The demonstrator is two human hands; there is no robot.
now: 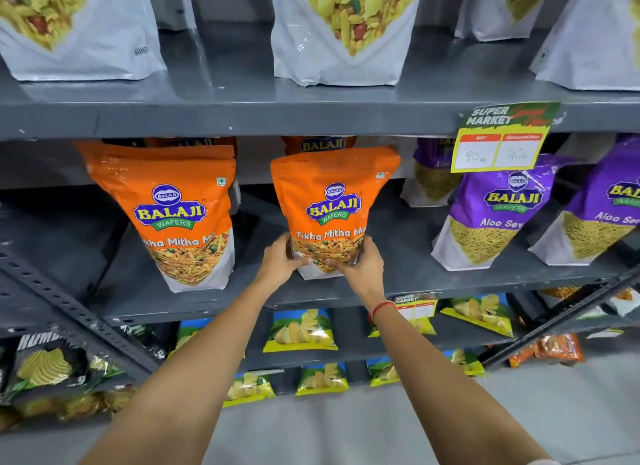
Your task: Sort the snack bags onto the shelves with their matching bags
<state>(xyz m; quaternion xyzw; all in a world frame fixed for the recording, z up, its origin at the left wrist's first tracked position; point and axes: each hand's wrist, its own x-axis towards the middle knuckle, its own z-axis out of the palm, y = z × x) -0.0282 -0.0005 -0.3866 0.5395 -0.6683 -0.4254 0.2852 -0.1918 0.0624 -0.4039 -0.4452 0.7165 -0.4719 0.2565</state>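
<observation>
An orange Tikha Mitha Mix bag stands upright on the middle grey shelf. My left hand grips its lower left corner and my right hand grips its lower right corner. Another orange bag of the same kind stands to its left, and more orange bags show behind. Purple Aloo Sev bags stand to the right on the same shelf.
White mix bags line the upper shelf. Yellow-and-blue chip bags fill the lower shelves, with dark chip bags at lower left. A yellow price tag hangs from the upper shelf edge. Diagonal metal braces cross both sides.
</observation>
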